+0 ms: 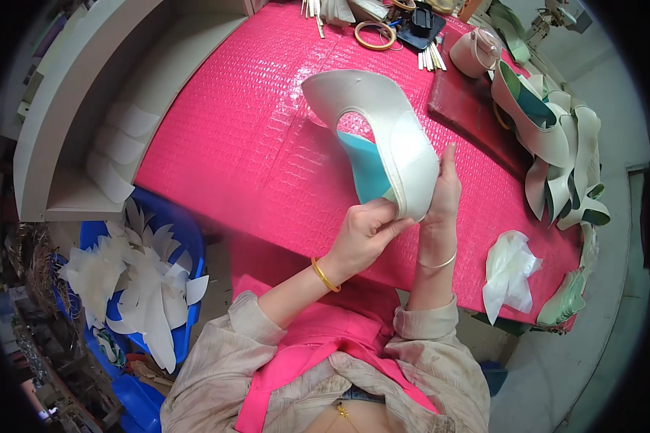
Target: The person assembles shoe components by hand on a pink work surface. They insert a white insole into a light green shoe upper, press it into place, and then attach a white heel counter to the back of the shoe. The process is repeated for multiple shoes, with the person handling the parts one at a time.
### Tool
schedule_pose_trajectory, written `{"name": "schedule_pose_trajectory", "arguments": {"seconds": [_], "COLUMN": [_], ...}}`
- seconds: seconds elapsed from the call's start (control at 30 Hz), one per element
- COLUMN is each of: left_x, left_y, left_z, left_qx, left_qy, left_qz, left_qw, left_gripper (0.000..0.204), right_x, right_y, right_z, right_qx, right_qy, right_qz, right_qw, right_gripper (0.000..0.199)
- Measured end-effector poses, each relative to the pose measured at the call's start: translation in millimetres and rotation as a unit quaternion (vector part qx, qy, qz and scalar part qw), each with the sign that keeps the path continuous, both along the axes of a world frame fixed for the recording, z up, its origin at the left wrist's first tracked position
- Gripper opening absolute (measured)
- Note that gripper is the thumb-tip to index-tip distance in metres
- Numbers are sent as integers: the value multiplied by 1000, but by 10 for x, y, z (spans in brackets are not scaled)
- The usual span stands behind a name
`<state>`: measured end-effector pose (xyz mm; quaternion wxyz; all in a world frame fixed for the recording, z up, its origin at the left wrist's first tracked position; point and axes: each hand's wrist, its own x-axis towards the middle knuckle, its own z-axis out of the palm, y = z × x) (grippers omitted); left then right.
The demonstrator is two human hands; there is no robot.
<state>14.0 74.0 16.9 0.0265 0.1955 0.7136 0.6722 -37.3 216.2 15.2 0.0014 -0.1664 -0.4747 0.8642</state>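
A white shoe upper with a teal lining is held up over the pink table. Its curved collar opening faces left, and the teal lining shows through it. My left hand pinches the lower edge of the upper between thumb and fingers. Against the right side of the same upper rests my right hand, gripping it with the fingers partly hidden behind it. One digit of that hand points up along the white surface.
At the right lie several finished-looking uppers beside a dark red board and a lidded pail. White translucent pieces lie near the right edge. A tape roll sits far back. Left stand a grey shelf and a blue basket.
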Motion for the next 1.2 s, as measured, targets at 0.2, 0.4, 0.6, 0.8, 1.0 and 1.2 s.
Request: {"name": "schedule_pose_trajectory", "arguments": {"seconds": [0.2, 0.4, 0.6, 0.8, 1.0, 1.2], "left_x": [-180, -429, -416, -713, -738, -835], "left_y": [-215, -738, -569, -893, -600, -623], "left_z": [54, 254, 296, -202, 18, -43], "left_qx": [39, 27, -109, 119, -215, -92], "left_qy": [8, -62, 39, -177, 162, 0], "left_qz": [1, 41, 233, 201, 263, 235], "left_qw": [999, 997, 965, 956, 927, 968], "left_gripper": [18, 18, 53, 56, 41, 40], "right_x": [180, 7, -325, -32, 89, -34], "right_y": [-72, -311, -696, -1018, -545, 11], "right_z": [131, 237, 66, 197, 108, 22], "right_qx": [109, 302, 582, 620, 635, 595], "right_qy": [39, 169, 335, 305, 375, 185], "right_qz": [122, 275, 20, 263, -67, -156], "right_qw": [986, 897, 741, 674, 672, 766], "right_gripper": [41, 23, 12, 42, 59, 32]}}
